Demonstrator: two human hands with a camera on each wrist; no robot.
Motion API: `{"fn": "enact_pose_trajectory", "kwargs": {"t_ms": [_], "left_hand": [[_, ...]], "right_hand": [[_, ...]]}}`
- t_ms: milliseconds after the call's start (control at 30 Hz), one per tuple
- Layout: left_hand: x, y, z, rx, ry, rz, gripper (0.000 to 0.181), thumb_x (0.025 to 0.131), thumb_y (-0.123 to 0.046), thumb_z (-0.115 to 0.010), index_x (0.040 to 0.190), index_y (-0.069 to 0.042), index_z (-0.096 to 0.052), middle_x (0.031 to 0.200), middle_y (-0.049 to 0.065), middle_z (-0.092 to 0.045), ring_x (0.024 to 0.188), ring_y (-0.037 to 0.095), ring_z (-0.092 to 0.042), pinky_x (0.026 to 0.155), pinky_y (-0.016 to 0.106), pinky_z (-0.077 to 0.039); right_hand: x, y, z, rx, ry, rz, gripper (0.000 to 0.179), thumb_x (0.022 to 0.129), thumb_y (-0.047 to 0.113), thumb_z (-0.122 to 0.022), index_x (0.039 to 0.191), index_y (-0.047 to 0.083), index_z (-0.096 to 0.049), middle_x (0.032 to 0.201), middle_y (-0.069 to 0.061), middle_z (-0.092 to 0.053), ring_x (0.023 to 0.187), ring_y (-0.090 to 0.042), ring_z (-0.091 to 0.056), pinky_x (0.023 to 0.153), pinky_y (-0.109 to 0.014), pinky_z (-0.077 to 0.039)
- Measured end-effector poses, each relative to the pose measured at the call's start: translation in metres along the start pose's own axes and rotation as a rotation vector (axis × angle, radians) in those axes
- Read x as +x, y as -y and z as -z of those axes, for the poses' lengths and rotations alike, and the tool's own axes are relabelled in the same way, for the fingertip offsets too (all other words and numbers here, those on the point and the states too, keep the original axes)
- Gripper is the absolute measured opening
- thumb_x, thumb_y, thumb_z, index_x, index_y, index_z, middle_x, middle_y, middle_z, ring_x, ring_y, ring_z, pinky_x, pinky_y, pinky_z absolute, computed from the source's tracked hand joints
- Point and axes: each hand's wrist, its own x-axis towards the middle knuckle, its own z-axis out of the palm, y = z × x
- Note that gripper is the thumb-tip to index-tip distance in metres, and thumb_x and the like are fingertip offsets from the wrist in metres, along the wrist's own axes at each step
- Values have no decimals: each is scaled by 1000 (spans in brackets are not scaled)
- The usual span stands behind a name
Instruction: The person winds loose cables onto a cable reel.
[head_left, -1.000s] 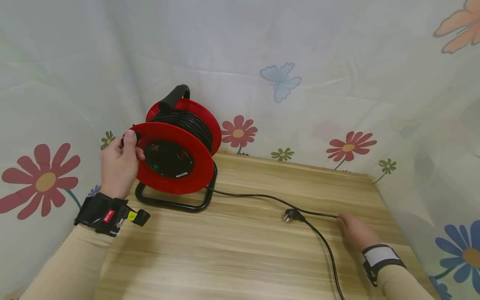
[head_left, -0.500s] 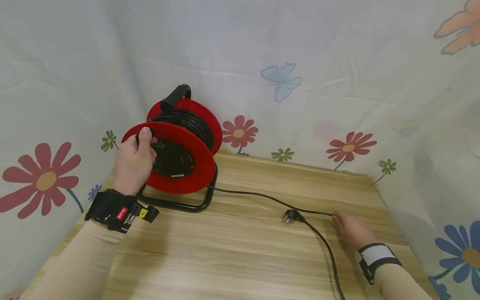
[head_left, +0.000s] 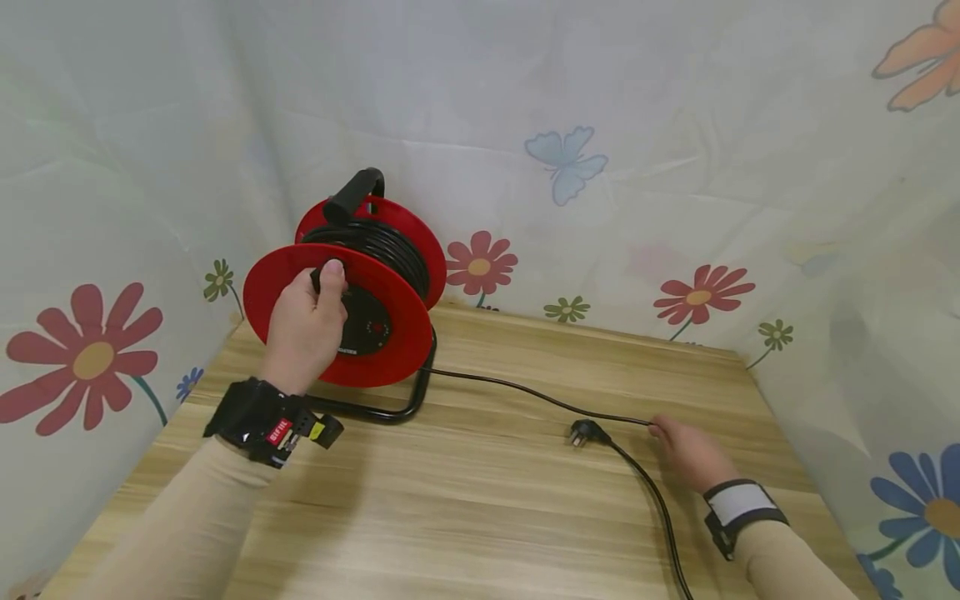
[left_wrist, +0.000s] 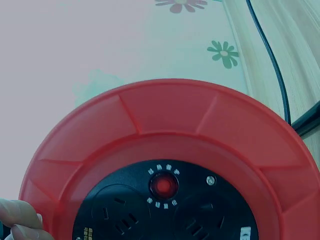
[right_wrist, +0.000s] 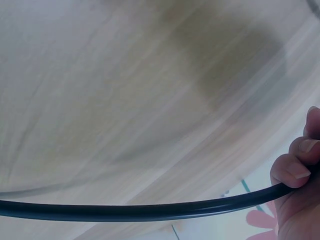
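Two pale sleeves are reaching in from the near edge, the left sleeve [head_left: 195, 508] and the right sleeve [head_left: 795, 567], with a black strap [head_left: 258, 421] carrying a small device on the left wrist and a grey-and-black band [head_left: 742, 504] circling the right. Between the arms, a black lead [head_left: 660, 500] is curving over the wood-grained counter [head_left: 450, 483] and leaving the frame at the bottom. Farther in, the right hand [head_left: 693, 454] is pinching a thin black cord [head_left: 517, 384] between thumb and fingers. Just beside that grip, a black plug [head_left: 588, 433] at the lead's end is lying on the counter, its metal pins pointing toward the person.

Beyond, the left hand [head_left: 306, 333] is gripping a black knob [head_left: 316, 279] on the face of a red cable reel [head_left: 408, 333], its thumb lying along the top. The reel is standing upright at the left rear of the counter on a black tubular frame [head_left: 390, 414]; the cord is running from its lower right side to the right hand. A dark socket panel [head_left: 369, 321] with a red button [left_wrist: 164, 185] is filling the centre of the face. Behind that disc, black cable [head_left: 375, 242] is lying wound in coils, and a black carry handle [head_left: 356, 196] is rising above. Farthest off, a white sheet [head_left: 450, 100] printed with flowers and butterflies is hanging behind the counter.
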Motion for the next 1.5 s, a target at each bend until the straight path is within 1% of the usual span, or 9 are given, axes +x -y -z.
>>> {"fn": "enact_pose_trajectory", "kwargs": {"t_ms": [167,333,533,733,867,1067,1167,1333,1500], "left_hand": [[-2,-1,-6,9,9,-27,49,101,-45,-33,85,-1,-48,65,14,-50,60,26,-46,52,36,-34],[-5,1,-11,28,21,-29,49,101,-47,-32,83,-4,-46,63,13,-49,57,26,-46,50,35,-32],[-8,1,-17,53,33,-45,50,101,-48,-31,85,-2,-46,64,13,-52,58,25,-48,51,36,-34],[-10,-2,-23,89,26,-75,49,101,-46,-32,89,-1,-49,63,12,-46,56,25,-45,50,34,-33],[-13,-3,-27,110,45,-76,49,101,-45,-33,95,0,-50,63,11,-45,57,25,-44,51,34,-33],[-20,-6,-37,127,114,-62,48,100,-46,-35,107,0,-50,71,13,-58,68,25,-57,61,41,-51],[-24,-6,-42,142,150,-46,49,100,-46,-37,111,0,-49,77,13,-63,73,25,-61,64,44,-55],[-27,-4,-50,181,173,-43,49,100,-46,-37,111,0,-49,71,12,-60,66,24,-57,56,37,-49],[-30,-1,-55,180,176,-54,47,100,-45,-39,107,0,-50,65,10,-56,59,23,-54,51,34,-44]], "right_hand": [[3,5,0,-11,-1,8,14,100,18,-46,99,8,-56,68,-4,-59,57,-16,-50,50,-40,-45],[5,10,1,-14,-9,37,14,99,18,-48,99,7,-57,69,-4,-62,57,-15,-53,50,-41,-46],[8,16,2,-6,-19,71,13,99,17,-49,97,7,-57,69,-3,-61,56,-14,-51,50,-39,-45],[9,19,-1,-17,-36,76,11,98,17,-51,96,9,-58,68,-3,-62,55,-14,-51,47,-39,-44],[12,24,-1,-27,-31,69,12,99,19,-50,95,10,-57,66,-1,-60,54,-13,-50,46,-38,-43],[18,33,-2,-29,-44,89,12,99,19,-50,94,11,-56,62,0,-55,50,-13,-47,44,-36,-42],[22,37,-3,-21,-52,115,12,99,19,-50,92,10,-55,62,0,-57,50,-12,-47,45,-35,-42],[28,42,-5,-3,-57,152,13,99,17,-51,88,10,-53,63,0,-56,50,-10,-46,46,-33,-41],[30,43,-8,3,-64,175,10,97,16,-53,90,10,-55,64,-1,-61,50,-8,-48,46,-32,-41]]}}
